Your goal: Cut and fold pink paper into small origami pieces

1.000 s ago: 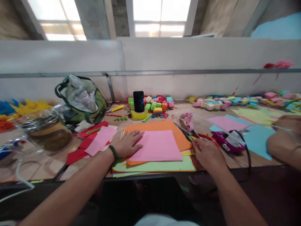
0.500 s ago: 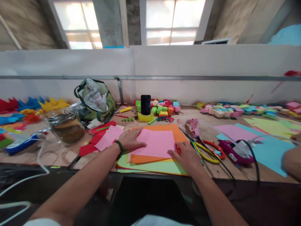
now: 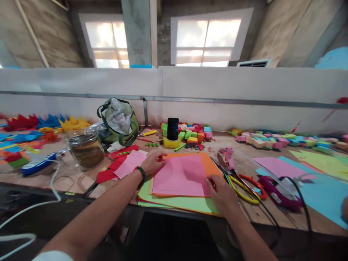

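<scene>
Pink paper (image 3: 178, 175) lies between both hands (image 3: 153, 163) (image 3: 221, 192), grips unclear, on a cluttered table (image 3: 219, 137) facing windows (image 3: 208, 41).

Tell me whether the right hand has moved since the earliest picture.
Yes: judged against the purple device, the right hand has moved left, farther from it, and is now at the right edge of the pink sheet.

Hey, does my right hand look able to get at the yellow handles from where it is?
Probably yes: your right hand is at the pink paper, the yellow handles lie to the hand's right, and only a low, thin green stick seems to lie between.
</scene>
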The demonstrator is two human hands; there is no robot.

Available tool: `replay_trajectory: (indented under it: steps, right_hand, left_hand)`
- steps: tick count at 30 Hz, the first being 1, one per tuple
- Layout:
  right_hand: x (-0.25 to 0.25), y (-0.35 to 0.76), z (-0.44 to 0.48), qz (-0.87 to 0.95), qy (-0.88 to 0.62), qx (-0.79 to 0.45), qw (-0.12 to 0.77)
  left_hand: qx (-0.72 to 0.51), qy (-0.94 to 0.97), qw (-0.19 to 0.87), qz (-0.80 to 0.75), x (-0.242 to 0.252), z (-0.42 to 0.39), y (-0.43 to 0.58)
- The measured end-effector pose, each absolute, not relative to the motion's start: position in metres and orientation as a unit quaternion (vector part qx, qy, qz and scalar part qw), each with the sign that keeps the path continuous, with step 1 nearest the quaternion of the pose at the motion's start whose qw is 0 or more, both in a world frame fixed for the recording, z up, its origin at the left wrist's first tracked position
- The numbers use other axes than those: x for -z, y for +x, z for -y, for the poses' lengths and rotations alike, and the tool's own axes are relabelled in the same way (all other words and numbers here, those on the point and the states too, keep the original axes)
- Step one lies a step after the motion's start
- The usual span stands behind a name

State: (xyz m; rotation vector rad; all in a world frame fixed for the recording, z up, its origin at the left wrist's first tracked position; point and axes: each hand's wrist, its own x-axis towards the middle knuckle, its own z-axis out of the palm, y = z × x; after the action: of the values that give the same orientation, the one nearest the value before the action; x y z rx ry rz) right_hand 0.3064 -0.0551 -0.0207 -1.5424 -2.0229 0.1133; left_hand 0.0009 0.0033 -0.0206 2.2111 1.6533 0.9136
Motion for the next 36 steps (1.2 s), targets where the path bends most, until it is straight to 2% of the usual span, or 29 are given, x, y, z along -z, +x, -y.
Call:
replay_trajectory:
  steps: [7,15,21,26,29,33,36]
  right_hand:
    - [0.019,0.304,0.06,0.734,-0.544,-0.155,0.376]
    - [0.015,0.308,0.067,0.69,-0.58,-0.108,0.419]
    - [0.017,0.314,0.068,0.681,-0.58,-0.138,0.425]
    - [0.024,0.321,0.064,0.698,-0.576,-0.21,0.37]
    - [0.024,0.323,0.06,0.682,-0.584,-0.26,0.355]
    - [0.019,0.32,0.059,0.633,-0.585,-0.343,0.374]
    - [0.017,0.316,0.061,0.616,-0.585,-0.369,0.376]
  left_hand:
    - [-0.356,0.753,0.144,-0.535,0.023,-0.004,0.004]
    - [-0.363,0.696,0.109,-0.61,0.02,-0.005,-0.002]
    - [-0.327,0.607,0.035,-0.724,0.016,-0.01,-0.037]
    - [-0.259,0.596,0.013,-0.76,0.0,-0.003,-0.046]
    - [-0.249,0.65,0.006,-0.717,-0.02,0.026,-0.011]
    - [-0.208,0.842,0.117,-0.483,-0.031,0.09,0.069]
    - [-0.158,0.869,0.138,-0.449,-0.019,0.117,0.113]
